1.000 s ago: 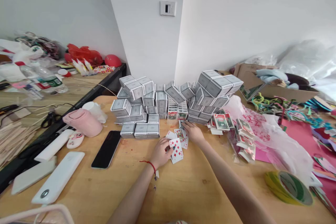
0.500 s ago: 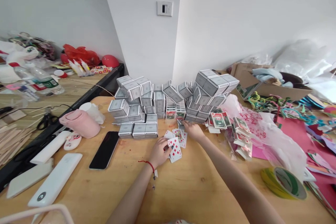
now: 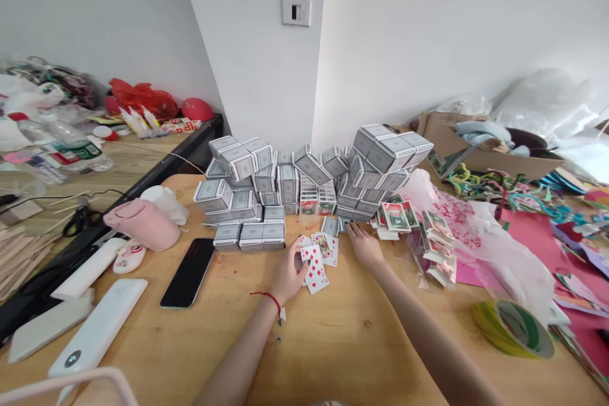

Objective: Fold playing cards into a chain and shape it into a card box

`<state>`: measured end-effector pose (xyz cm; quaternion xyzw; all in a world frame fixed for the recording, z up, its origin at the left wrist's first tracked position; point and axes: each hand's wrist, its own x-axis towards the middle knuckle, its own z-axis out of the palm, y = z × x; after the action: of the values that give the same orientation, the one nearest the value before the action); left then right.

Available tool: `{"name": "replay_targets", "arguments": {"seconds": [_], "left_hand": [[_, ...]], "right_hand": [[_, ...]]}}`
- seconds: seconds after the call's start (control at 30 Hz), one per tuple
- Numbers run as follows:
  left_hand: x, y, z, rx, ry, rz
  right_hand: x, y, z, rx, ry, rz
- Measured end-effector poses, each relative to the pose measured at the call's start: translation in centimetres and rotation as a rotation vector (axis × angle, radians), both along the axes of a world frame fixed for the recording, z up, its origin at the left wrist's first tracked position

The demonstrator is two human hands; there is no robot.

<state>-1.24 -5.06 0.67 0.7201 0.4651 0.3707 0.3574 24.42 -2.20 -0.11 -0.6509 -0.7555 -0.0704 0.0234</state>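
Observation:
My left hand (image 3: 288, 278) grips a small bunch of playing cards at their left edge, with a red diamonds card (image 3: 314, 269) on top. Just beyond it lies a red-marked face card (image 3: 325, 248), partly overlapped. My right hand (image 3: 364, 247) rests on the wooden table (image 3: 361, 330) with its fingers apart and nothing in them. Its fingertips are close to a low pile of grey-backed cards (image 3: 330, 226). A red string bracelet (image 3: 269, 297) circles my left wrist.
Stacked grey card boxes (image 3: 247, 203) form a wall against the back. A black smartphone (image 3: 189, 273), white power banks and a pink mug sit left. Open card packs, a plastic bag and a tape roll (image 3: 512, 328) lie right.
My right hand has moved right and toward me, away from the grey-backed cards. My left hand and its cards have shifted slightly. The whole view has drifted a little.

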Motion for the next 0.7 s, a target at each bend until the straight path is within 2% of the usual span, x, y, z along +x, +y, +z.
{"name": "replay_targets", "arguments": {"seconds": [0.13,0.2,0.3,0.4,0.47,0.57,0.63,0.7], "left_hand": [[-0.2,-0.1,0.2,0.127,0.101,0.045],[-0.4,-0.5,0.5,0.164,0.179,0.013],[-0.7,-1.1,1.2,0.182,0.355,-0.154],[-0.8,-1.6,2.0,0.177,0.47,-0.301],[-0.8,-1.8,2.3,0.131,0.428,-0.318],[-1.0,-2.1,2.5,-0.029,0.174,-0.213],[-1.2,-2.3,2.5,-0.204,-0.063,-0.076],[-1.6,-2.5,2.7,-0.412,-0.3,0.065]], "right_hand": [[-1.7,-0.3,0.7,0.118,0.081,-0.027],[-2.9,-0.6,1.2,0.143,0.155,0.043],[-4.3,-1.0,1.6,0.051,0.258,0.245],[-5.1,-0.9,1.5,0.017,0.326,0.266],[-5.2,-0.8,1.5,0.023,0.393,0.199],[-5.1,-0.8,1.7,-0.009,0.579,0.028],[-4.6,-1.0,2.1,-0.09,0.825,-0.204],[-4.0,-1.1,2.6,-0.242,1.14,-0.469]]}}
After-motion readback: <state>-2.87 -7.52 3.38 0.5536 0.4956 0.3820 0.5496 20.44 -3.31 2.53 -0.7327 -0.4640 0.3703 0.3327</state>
